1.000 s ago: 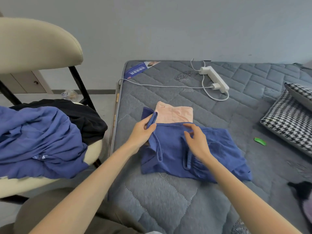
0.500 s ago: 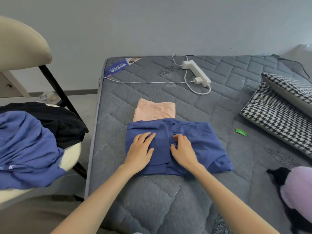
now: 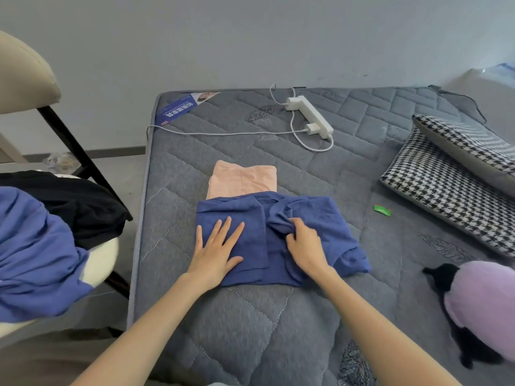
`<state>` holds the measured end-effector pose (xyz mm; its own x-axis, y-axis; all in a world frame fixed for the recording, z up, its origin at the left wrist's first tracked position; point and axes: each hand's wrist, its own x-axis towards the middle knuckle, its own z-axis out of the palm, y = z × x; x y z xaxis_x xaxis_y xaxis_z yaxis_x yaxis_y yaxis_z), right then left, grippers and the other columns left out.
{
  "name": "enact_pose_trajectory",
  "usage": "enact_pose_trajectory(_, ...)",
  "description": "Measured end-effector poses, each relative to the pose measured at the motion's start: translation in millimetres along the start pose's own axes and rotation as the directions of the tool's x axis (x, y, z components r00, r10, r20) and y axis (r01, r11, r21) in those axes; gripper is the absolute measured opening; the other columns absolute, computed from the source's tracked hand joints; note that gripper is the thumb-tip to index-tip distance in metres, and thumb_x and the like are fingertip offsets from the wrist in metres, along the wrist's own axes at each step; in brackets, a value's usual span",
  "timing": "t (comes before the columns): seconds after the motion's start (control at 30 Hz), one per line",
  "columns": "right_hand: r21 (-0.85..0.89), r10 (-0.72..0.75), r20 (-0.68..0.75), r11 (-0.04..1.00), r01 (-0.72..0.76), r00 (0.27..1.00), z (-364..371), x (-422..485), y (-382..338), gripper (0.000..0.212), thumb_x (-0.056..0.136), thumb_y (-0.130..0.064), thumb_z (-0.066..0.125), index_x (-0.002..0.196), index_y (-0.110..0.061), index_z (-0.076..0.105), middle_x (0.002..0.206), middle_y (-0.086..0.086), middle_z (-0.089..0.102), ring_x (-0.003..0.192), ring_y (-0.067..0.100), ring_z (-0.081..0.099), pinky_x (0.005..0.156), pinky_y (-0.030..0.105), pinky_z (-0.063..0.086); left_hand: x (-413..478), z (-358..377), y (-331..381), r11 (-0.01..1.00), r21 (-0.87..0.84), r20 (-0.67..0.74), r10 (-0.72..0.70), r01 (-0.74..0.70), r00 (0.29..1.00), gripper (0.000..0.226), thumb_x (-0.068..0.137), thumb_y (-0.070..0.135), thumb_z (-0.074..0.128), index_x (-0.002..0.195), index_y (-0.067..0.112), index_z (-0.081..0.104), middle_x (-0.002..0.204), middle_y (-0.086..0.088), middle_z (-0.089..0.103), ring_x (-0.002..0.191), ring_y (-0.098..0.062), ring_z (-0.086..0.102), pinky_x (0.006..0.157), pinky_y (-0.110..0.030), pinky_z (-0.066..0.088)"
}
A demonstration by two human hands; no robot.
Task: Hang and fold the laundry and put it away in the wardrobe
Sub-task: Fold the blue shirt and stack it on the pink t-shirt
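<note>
Head view: mid-fold on the mattress (image 3: 250,330), the left hand (image 3: 214,252) presses flat, fingers spread, on the blue garment (image 3: 328,215) while the right hand (image 3: 305,246) pinches its bunched middle, which likely needs folding over next.

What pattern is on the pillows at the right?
Black-and-white houndstooth on the pillows, clearest in the head view.
</note>
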<state>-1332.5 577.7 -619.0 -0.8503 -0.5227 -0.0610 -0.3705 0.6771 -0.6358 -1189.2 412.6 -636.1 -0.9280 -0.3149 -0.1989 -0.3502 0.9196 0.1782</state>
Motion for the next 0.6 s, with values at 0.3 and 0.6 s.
enact_pose_trajectory(0.3, 0.512, 0.469, -0.224, 0.802, -0.307, 0.854, -125.1, 39.9, 43.4, 0.013, 0.086, -0.008, 0.046, 0.076, -0.011, 0.054, 0.081, 0.009, 0.056, 0.078, 0.020, 0.049, 0.068, 0.030, 0.038, 25.1, -41.6, 39.1, 0.993, -0.011, 0.018, 0.120, -0.120, 0.993, 0.066, 0.099, 0.047, 0.031, 0.148, 0.035, -0.012, 0.157, -0.001, -0.022, 0.144, -0.021, -0.019, 0.112, -0.052, -0.014)
enact_pose_trajectory(0.6, 0.013, 0.286, -0.513, 0.945, -0.326, 0.809, -213.4, 42.0, 38.4, 0.025, 0.091, -0.018, 0.043, 0.110, -0.013, 0.059, 0.110, 0.013, 0.064, 0.094, 0.031, 0.058, 0.071, 0.031, 0.035, 49.0, -66.3, 79.1, 0.980, -0.053, -0.024, 0.192, -0.193, 0.981, 0.064, 0.100, 0.045, 0.030, 0.148, 0.036, -0.012, 0.157, -0.001, -0.021, 0.145, -0.021, -0.017, 0.113, -0.051, -0.013)
